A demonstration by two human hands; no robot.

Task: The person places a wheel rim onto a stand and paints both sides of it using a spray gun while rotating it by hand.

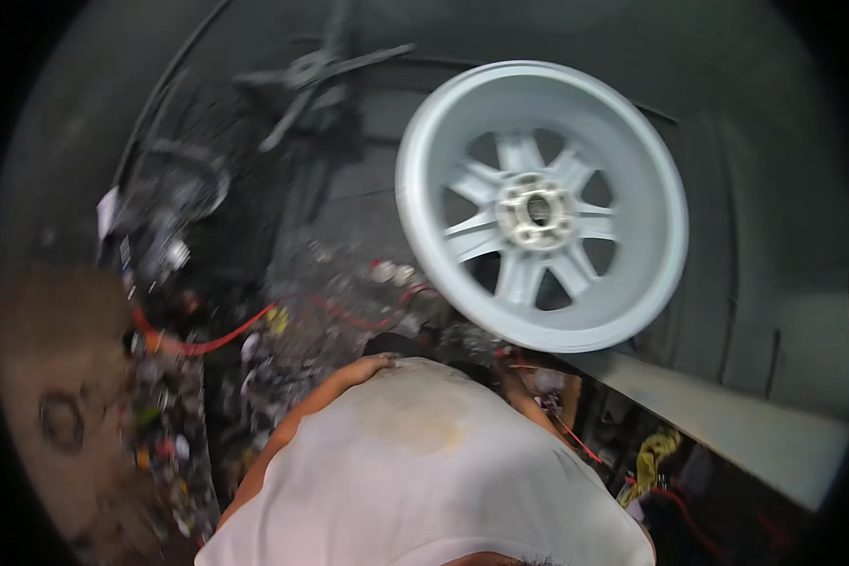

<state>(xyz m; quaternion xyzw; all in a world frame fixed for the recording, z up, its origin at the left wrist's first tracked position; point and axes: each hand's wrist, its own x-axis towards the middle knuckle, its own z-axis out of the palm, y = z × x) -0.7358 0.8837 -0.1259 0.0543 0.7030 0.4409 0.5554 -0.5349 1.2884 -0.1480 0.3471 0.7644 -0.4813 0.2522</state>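
Two hands, left hand (375, 364) and right hand (507, 374), lie low beyond the white shirt (415, 462); opening and hold cannot be told. Farther, a silver wheel rim (423, 217) appears above the pale ledge's (707, 406) left end. Probably a pause; handling the rim would call for reaching forward-right.

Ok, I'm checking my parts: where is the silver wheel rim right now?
In the head view, the wheel rim is right of centre, above the white shirt, with the grey cross-shaped piece to its upper left.

White shirt (424, 514) with yellowish stain (429, 417)
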